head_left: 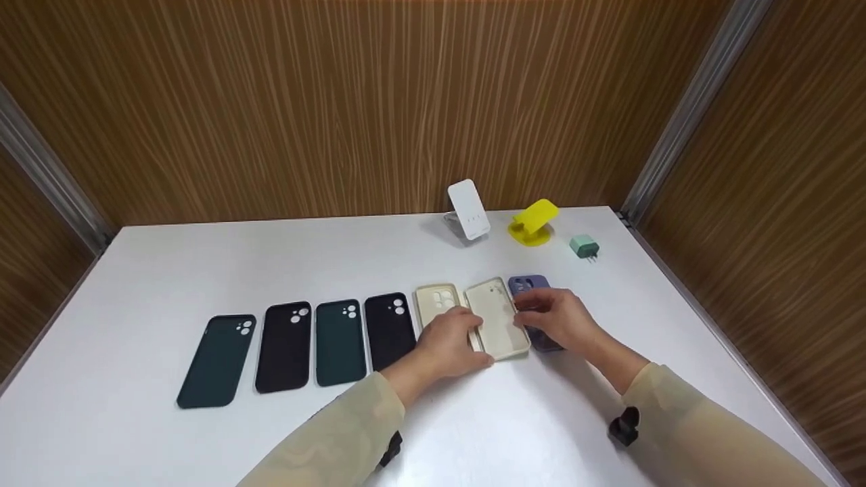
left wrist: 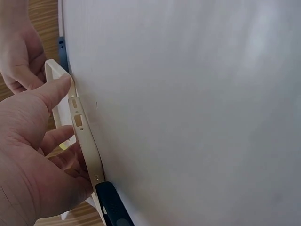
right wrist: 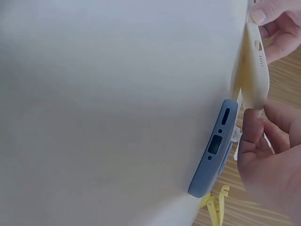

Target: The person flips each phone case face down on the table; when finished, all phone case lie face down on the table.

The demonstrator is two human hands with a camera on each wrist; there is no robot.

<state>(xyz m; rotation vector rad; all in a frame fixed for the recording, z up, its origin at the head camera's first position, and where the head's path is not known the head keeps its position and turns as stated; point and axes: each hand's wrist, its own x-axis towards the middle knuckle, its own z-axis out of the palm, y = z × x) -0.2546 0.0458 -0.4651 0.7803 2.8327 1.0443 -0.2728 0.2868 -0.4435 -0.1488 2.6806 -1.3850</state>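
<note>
Both hands hold a cream phone case (head_left: pixel 499 325), its hollow side up and its right side tilted off the table. My left hand (head_left: pixel 452 343) has its thumb at the near left corner and its fingers along the left edge. On the right edge, the thumb and fingers of my right hand (head_left: pixel 558 318) pinch the case. Another cream phone case (head_left: pixel 427 304), with camera holes, lies partly under my left hand. A purple-blue phone case (head_left: pixel 531 281) lies partly hidden beneath my right hand; its port edge shows in the right wrist view.
Left of the hands, a row holds a black case (head_left: pixel 389 331), a dark green case (head_left: pixel 339 345), a second black case (head_left: pixel 284 348) and another green case (head_left: pixel 218 362). Behind stand a white phone stand (head_left: pixel 468 210), a yellow stand (head_left: pixel 534 222) and a green charger plug (head_left: pixel 584 245).
</note>
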